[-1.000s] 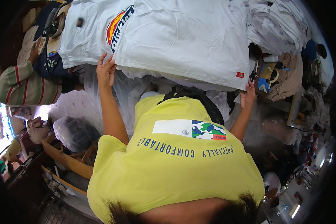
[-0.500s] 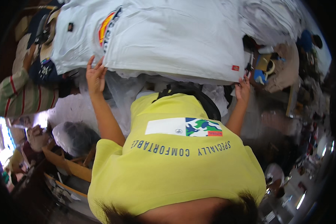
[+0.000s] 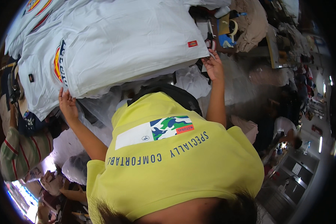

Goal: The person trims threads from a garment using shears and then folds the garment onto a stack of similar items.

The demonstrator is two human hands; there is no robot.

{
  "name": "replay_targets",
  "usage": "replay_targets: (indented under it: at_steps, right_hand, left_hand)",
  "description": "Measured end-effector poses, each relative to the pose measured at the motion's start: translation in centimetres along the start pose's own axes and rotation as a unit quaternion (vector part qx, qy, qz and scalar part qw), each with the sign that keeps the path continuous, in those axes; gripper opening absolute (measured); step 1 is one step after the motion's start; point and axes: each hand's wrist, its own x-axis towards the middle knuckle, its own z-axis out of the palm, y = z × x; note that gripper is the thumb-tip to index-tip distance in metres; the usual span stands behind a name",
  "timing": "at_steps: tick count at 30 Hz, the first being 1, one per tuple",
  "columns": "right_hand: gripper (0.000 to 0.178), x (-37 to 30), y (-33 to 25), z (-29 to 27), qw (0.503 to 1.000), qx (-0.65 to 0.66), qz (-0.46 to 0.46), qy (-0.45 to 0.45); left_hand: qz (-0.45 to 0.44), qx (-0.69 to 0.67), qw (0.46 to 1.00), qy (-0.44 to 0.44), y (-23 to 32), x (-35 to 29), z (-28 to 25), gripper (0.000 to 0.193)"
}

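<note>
A white T-shirt [image 3: 138, 48] lies spread and folded in front of me, with a small red label near its right corner and a red, yellow and dark print at its left. At the left end of the shirt's near edge, my left hand [image 3: 68, 106] pinches the cloth, its fingertips pointing away from me. My right hand [image 3: 214, 69] holds the right near corner between thumb and fingers. Part of each grip is hidden by the fingers. More white garments [image 3: 26, 41] lie beneath and to the left, some with the same print.
Scissors [image 3: 210, 35] and a tape roll [image 3: 233, 28] lie beyond my right hand, beside beige cloth [image 3: 252, 22]. Clear plastic [image 3: 100, 106] hangs below the shirt. On the left, a person in a striped sleeve [image 3: 26, 149] is close by. A wooden frame [image 3: 72, 194] stands lower left.
The view has turned, so the shirt and both hands appear farther left and tilted, the right side higher. Both hands remain at the shirt's near edge.
</note>
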Motion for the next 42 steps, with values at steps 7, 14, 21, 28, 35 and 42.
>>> replay_targets:
  at_steps: [7,14,21,28,35,42]
  right_hand:
    - [0.036,1.7,-1.7,1.1,0.998,-0.031,0.042,-0.027]
    - [0.038,7.1,-4.1,4.7,0.980,-0.180,0.055,-0.058]
    - [0.028,3.6,-3.7,2.7,0.910,-0.395,0.056,-0.117]
    - [0.025,-4.2,6.1,-5.8,0.875,-0.460,0.135,-0.067]
    - [0.023,-7.9,13.6,-11.7,0.667,-0.729,0.142,-0.059]
    - [0.020,-3.0,3.2,1.8,0.857,-0.487,0.132,-0.107]
  left_hand:
    - [-0.006,0.201,0.979,0.040,2.8,2.8,3.3,0.037]
    - [0.067,0.439,0.896,0.006,4.1,5.8,6.4,0.042]
    - [0.043,0.309,0.950,0.020,3.6,0.3,0.8,0.052]
    - [-0.096,0.338,0.934,0.063,-10.8,-6.1,-9.4,0.024]
    - [-0.148,0.661,0.723,0.140,-19.1,-9.2,-11.1,0.039]
    - [0.364,0.616,0.687,0.125,-4.5,-5.8,3.4,0.046]
